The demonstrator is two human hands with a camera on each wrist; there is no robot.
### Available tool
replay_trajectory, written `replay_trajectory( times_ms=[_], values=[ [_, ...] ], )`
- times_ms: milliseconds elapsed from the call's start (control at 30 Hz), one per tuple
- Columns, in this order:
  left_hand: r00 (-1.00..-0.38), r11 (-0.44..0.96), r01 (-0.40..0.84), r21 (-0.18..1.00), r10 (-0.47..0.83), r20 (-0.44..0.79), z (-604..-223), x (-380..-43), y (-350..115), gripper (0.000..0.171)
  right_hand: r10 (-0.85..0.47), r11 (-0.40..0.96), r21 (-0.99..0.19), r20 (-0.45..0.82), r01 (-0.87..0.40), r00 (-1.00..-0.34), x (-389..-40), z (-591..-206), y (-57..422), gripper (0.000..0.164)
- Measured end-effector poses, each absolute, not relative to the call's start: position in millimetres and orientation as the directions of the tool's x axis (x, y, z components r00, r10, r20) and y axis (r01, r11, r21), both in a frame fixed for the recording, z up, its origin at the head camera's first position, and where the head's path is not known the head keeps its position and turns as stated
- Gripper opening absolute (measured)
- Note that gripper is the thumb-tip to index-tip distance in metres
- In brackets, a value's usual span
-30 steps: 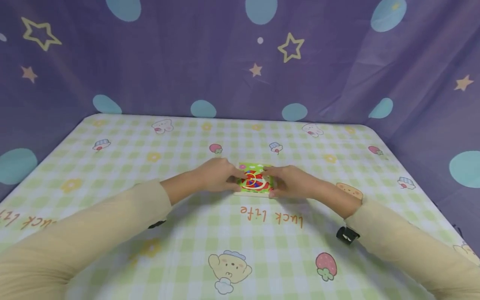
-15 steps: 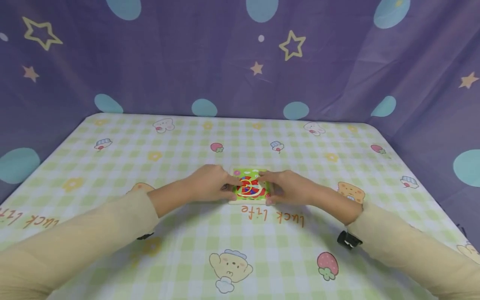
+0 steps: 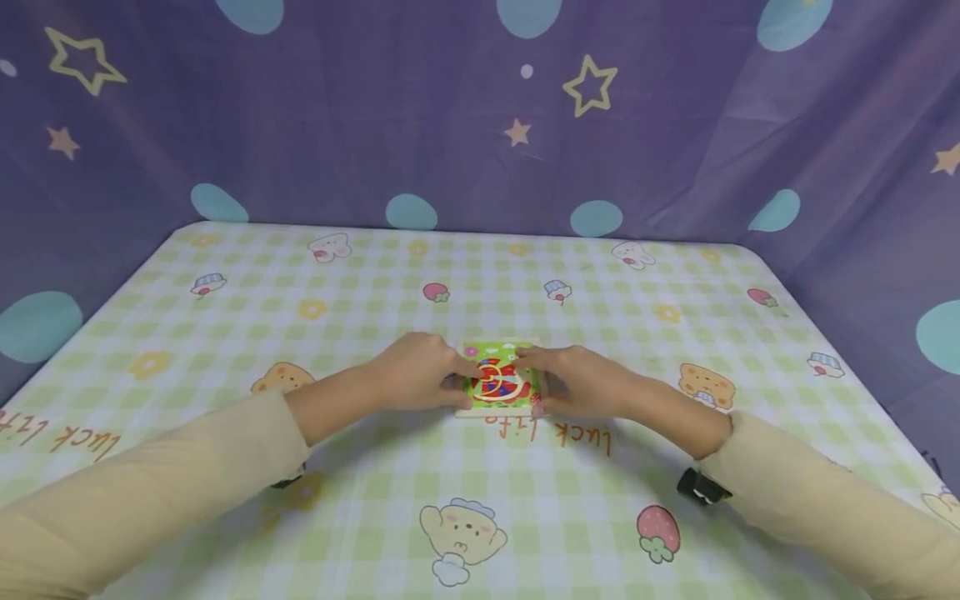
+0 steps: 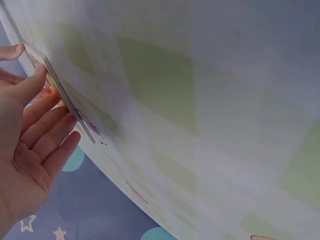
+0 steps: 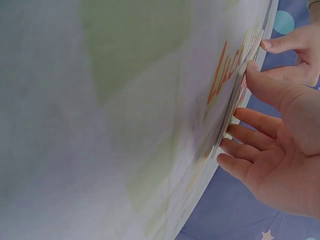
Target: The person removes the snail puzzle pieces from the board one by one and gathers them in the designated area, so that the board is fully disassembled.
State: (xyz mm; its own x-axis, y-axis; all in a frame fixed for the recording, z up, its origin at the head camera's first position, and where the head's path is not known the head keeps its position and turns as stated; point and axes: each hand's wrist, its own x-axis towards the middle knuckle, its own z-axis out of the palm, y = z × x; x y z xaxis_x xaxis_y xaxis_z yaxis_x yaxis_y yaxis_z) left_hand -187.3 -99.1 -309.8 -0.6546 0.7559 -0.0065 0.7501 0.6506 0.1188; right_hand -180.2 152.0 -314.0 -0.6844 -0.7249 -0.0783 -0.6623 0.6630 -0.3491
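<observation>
A small square picture board [image 3: 498,387] lies flat on the tablecloth, green with a red and blue figure, yellow and white curves, and a pale border. My left hand [image 3: 416,371] touches its left side, with the thumb low by the near corner and a finger reaching over the picture. On the right side, my right hand [image 3: 577,379] rests on the board in a mirrored pose. In the left wrist view the left hand [image 4: 35,135] has extended fingers against the board's edge [image 4: 65,95]. The right wrist view shows the right hand [image 5: 280,145] with spread, nearly straight fingers touching it.
A green-and-white checked tablecloth [image 3: 375,517] printed with cartoon figures covers the table. Behind it hangs a purple curtain [image 3: 450,108] with stars and blue ovals. A dark wrist strap [image 3: 701,486] shows at the right sleeve [image 3: 817,508].
Both hands have slid the board toward me and slightly left, with most of the movement in the first half second. The hands keep about the same pose on it.
</observation>
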Motion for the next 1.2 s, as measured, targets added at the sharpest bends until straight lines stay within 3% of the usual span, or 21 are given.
replay_trajectory(
  times_ms=[233, 567, 900, 1067, 1200],
  values=[
    [-0.657, 0.657, 0.749, 0.079, 0.753, -0.037, -307, -181, -98, 0.042, -0.724, 0.666, -0.342, -0.079, -0.663, -0.686, -175, -314, 151, 0.059],
    [-0.663, 0.661, 0.741, 0.118, 0.748, -0.036, -305, -179, -100, 0.041, -0.726, 0.671, -0.318, -0.097, -0.670, -0.681, -173, -313, 150, 0.059],
    [-0.751, 0.693, 0.589, 0.416, 0.660, -0.036, -306, -187, -107, 0.036, -0.726, 0.668, -0.338, -0.105, -0.663, -0.679, -173, -303, 152, 0.062],
    [-0.788, 0.713, 0.515, 0.476, 0.613, -0.065, -307, -196, -111, 0.039, -0.744, 0.654, -0.325, -0.113, -0.683, -0.659, -173, -304, 146, 0.062],
    [-0.781, 0.708, 0.515, 0.483, 0.620, -0.076, -308, -203, -111, 0.041, -0.751, 0.650, -0.295, -0.112, -0.700, -0.650, -171, -307, 142, 0.063]
  ],
)
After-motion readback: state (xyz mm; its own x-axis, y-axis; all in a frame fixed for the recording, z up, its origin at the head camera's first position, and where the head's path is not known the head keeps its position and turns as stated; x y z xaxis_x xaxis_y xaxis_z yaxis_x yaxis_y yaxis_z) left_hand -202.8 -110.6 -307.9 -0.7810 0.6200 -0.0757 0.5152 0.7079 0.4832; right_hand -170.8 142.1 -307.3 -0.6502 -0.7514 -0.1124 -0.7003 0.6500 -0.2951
